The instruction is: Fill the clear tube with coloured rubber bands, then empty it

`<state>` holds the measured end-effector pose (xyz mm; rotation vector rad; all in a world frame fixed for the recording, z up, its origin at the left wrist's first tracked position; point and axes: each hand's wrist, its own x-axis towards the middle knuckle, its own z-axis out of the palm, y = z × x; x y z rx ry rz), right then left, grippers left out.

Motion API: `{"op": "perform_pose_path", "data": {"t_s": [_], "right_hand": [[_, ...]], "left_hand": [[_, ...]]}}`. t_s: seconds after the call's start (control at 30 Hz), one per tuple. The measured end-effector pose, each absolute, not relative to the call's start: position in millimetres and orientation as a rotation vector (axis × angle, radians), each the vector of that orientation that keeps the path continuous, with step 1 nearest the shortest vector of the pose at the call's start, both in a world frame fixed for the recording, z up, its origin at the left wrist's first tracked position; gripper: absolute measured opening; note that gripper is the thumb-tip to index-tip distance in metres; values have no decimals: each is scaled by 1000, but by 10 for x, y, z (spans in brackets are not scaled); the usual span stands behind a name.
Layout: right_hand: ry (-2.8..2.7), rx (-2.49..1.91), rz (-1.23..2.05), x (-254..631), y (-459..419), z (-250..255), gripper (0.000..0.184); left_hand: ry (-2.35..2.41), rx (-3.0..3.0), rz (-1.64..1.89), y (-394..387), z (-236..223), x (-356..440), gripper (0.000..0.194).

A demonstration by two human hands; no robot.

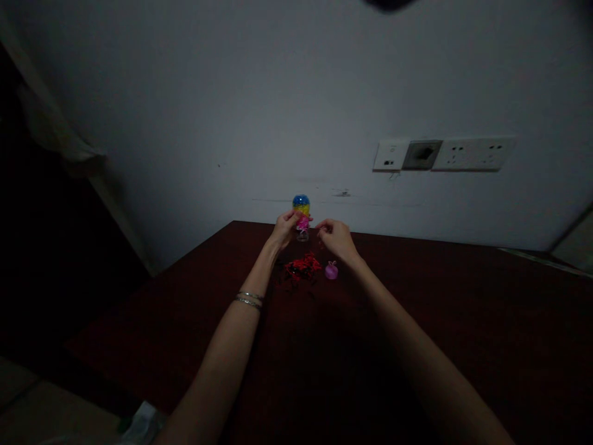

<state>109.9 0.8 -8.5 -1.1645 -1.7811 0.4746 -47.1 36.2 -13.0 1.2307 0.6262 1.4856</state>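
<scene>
My left hand (286,227) is closed around a small clear container (302,236). Blue filling (301,200) shows at the container's top, with yellow and then bright pink bands below it and a see-through lower end. A short way to the right, my right hand (335,237) has its fingertips pinched together; whatever they hold is too small and dark to name. Between the hands and nearer to me lies a loose pile of small red and black strands (302,266). Beside that pile stands a purple lid-like piece (331,271) with a looped top, just below my right hand.
The dark red-brown table (296,358) runs back to a pale wall (231,111). Switches and sockets (472,154) sit on the wall at the right. Cloth (60,130) hangs at the far left. Something pale (144,420) shows at the lower left, and the light is dim.
</scene>
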Motion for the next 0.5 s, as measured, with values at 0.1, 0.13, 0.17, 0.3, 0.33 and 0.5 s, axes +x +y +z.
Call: {"op": "perform_pose_path", "data": {"t_s": [0.1,0.13,0.17,0.3,0.33,0.5], "right_hand": [[-1859,-1198,583,1064,15,-167,29],[-1881,-1199,618,1043,11,-192,30],[-1894,-1196,647,1018,3,-217,30],[-1913,-1144,696,900,-58,-314,39],[-1919,-1120,704,870,-78,-342,44],[-1883,-993,954,742,-160,-509,81]], "left_hand": [[672,1068,1576,408,-142,-430,32],[680,1014,1599,420,-148,-419,32],[679,965,1612,429,-153,-409,32],[647,818,1616,447,-152,-414,33],[643,786,1629,448,-145,-426,32],[563,705,1638,439,-119,-485,33]]}}
